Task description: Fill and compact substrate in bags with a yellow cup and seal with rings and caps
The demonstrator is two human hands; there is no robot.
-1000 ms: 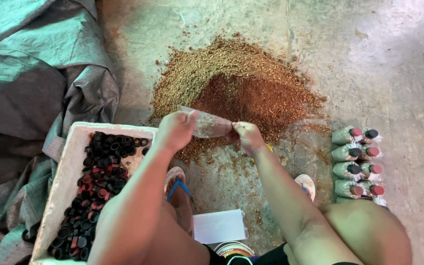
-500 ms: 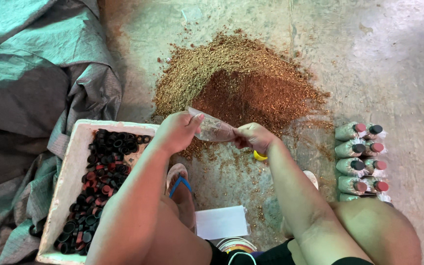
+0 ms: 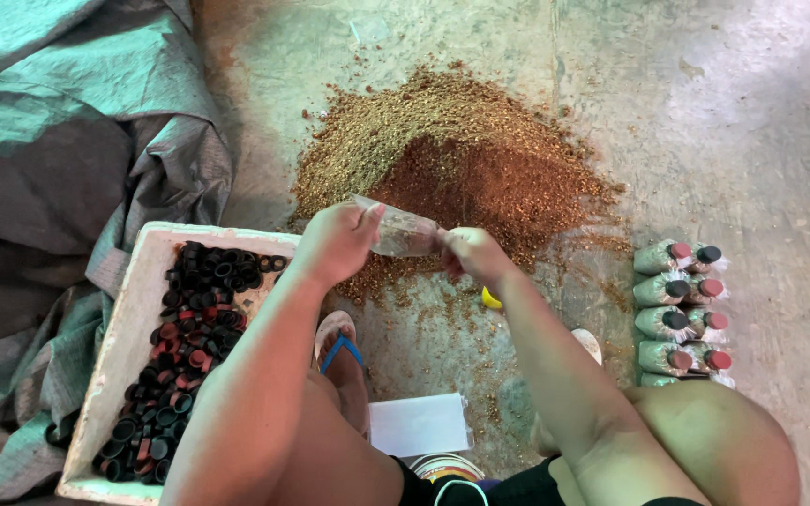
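Observation:
My left hand and my right hand both grip a clear plastic bag, holding it between them just above the concrete floor. Right beyond the bag lies a large heap of brown and reddish sawdust-like material. A small yellow object shows on the floor under my right wrist. My forearms and knees fill the lower middle of the view.
A white foam box of black and red plastic rings sits at my left. Several filled bags with red and black caps lie in rows at the right. A grey-green tarp covers the left side. A white sheet and a blue-strapped sandal lie between my legs.
My hands stay on the bag in nearly the same place; the right hand has shifted slightly, uncovering the small yellow object beneath it.

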